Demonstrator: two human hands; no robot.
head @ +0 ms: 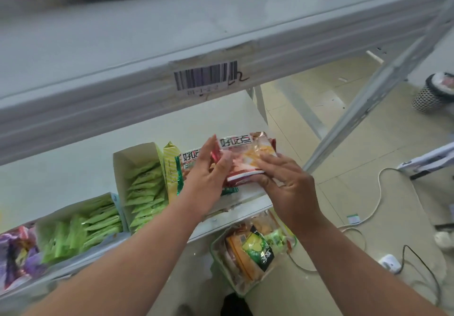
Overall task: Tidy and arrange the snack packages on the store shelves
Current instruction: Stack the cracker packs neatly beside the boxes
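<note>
Two open cartons [137, 166] on lower shelf [61, 168], both full of green packets [145, 188]. Purple packs [17, 249] left of cartons. Clear bin [245, 288] below shelf holds mixed snack bags. Red snack pack [245, 158] right of cartons, above shelf's right end, clamped between my hands. My left hand [208, 168] grips pack's left edge, thumb on top. My right hand [287, 183] holds its right side, fingers spread over front. Both forearms reach forward.

Glossy plastic snack packet [248, 154]; matt painted metal shelf [73, 175].
</note>
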